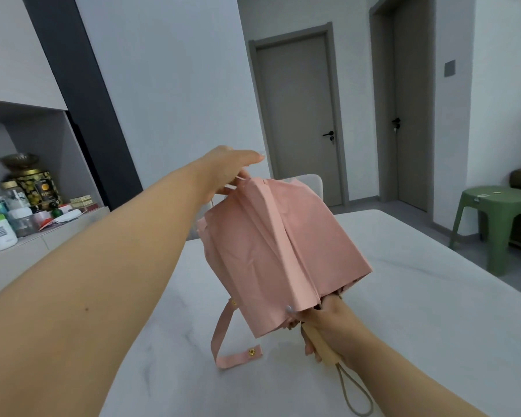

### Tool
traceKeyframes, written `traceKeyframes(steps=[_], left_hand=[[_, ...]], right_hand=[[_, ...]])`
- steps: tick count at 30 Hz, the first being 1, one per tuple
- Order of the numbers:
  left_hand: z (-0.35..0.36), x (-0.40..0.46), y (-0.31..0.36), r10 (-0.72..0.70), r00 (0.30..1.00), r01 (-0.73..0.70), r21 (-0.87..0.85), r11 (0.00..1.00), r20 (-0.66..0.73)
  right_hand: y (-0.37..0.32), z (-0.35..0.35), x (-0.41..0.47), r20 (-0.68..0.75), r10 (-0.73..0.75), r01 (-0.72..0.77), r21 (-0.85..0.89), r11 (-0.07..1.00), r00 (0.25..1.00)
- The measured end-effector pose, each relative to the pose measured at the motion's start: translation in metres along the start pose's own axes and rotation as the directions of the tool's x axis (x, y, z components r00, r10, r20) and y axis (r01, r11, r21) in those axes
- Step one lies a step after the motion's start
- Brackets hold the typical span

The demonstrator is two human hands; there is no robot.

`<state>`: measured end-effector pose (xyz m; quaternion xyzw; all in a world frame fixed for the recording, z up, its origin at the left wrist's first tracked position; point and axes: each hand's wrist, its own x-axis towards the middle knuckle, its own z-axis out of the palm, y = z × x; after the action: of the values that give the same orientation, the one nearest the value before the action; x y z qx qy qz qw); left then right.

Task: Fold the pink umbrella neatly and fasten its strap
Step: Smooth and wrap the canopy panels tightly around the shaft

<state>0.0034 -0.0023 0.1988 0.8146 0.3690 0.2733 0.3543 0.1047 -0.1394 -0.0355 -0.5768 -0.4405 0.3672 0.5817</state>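
Technician A: Where is the collapsed pink fabric umbrella (280, 251)?

Technician B: It is held above the white marbled counter (403, 296), between both hands. The right hand (322, 329) has its fingers curled round the pale wooden handle (319, 341) at the near end. The left hand (229, 170) pinches a rib tip at the far edge of the canopy.

Technician A: Why this arrangement?

Technician B: Probably, the handle grip steadies the shaft while the far hand draws a panel straight for pleating. The pink strap with the gold snap (238, 350) hangs unfastened, its end resting on the counter, so fastening is not yet due.
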Motion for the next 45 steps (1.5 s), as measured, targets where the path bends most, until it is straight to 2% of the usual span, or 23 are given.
traceKeyframes(steps=[2,3,7,9,11,14,16,18,21,26,31,33,36,38,41,45], left_hand=[[0.003,-0.003,-0.002,-0.049,0.999,0.048,0.106,0.993,0.013],[0.004,-0.005,-0.003,-0.058,0.997,0.054,0.094,0.994,0.041],[0.003,-0.004,-0.006,-0.007,0.99,0.038,-0.215,0.976,0.144],[0.0,-0.005,-0.007,0.012,0.986,0.035,-0.274,0.961,0.169],[-0.004,-0.005,-0.007,0.025,0.982,0.016,-0.218,0.976,0.187],[-0.005,-0.006,-0.005,0.06,0.987,-0.07,0.061,0.996,0.146],[-0.001,-0.007,-0.004,0.083,0.991,-0.091,0.075,0.993,0.103],[0.003,-0.008,-0.003,0.094,0.992,-0.086,-0.087,0.992,0.085],[0.006,-0.008,-0.007,0.099,0.991,-0.061,-0.362,0.93,0.087],[0.008,-0.008,-0.014,0.216,0.975,-0.157,-0.52,0.839,0.053],[0.008,-0.006,-0.009,0.306,0.952,-0.219,-0.717,0.661,-0.008],[0.003,-0.006,-0.005,0.298,0.954,-0.211,-0.651,0.729,0.024],[0.0,-0.005,-0.003,0.222,0.973,-0.181,-0.39,0.903,0.064],[0.001,-0.005,-0.002,0.172,0.984,-0.162,-0.191,0.968,0.035],[0.001,-0.006,-0.006,0.079,0.997,-0.08,0.013,0.997,0.02],[-0.001,-0.008,-0.008,0.008,0.999,-0.011,0.077,0.997,0.041]], right_hand=[[0.0,0.0,0.0,-0.001,-0.008,0.008,-0.005,1.0,1.0],[0.001,0.0,0.0,-0.001,-0.011,0.011,-0.004,1.0,1.0],[0.002,0.0,0.003,-0.016,0.007,-0.008,-0.044,0.999,1.0],[0.001,-0.002,0.002,-0.023,0.017,-0.018,-0.052,0.998,1.0],[0.0,-0.001,0.002,-0.027,0.01,-0.01,-0.017,1.0,1.0],[0.003,-0.001,0.002,-0.015,-0.015,0.015,-0.027,1.0,1.0],[0.002,0.0,0.002,-0.001,-0.01,0.01,-0.029,1.0,1.0],[0.002,0.002,0.001,0.016,0.0,0.001,-0.026,1.0,1.0],[0.001,0.003,0.0,0.012,0.018,-0.018,0.006,1.0,1.0],[-0.001,-0.001,0.001,-0.026,-0.018,0.019,0.049,0.999,0.999],[-0.001,-0.004,0.001,-0.02,0.01,-0.009,0.029,1.0,1.0],[-0.004,-0.003,-0.002,-0.017,-0.004,0.005,0.062,0.998,1.0],[-0.003,-0.001,-0.004,-0.017,0.008,-0.007,0.05,0.999,1.0],[-0.003,-0.001,-0.003,-0.024,0.001,0.0,0.041,0.999,1.0],[-0.004,-0.001,-0.003,-0.02,-0.019,0.019,0.023,1.0,1.0],[-0.004,0.0,-0.003,-0.023,0.019,-0.019,0.019,1.0,1.0]])
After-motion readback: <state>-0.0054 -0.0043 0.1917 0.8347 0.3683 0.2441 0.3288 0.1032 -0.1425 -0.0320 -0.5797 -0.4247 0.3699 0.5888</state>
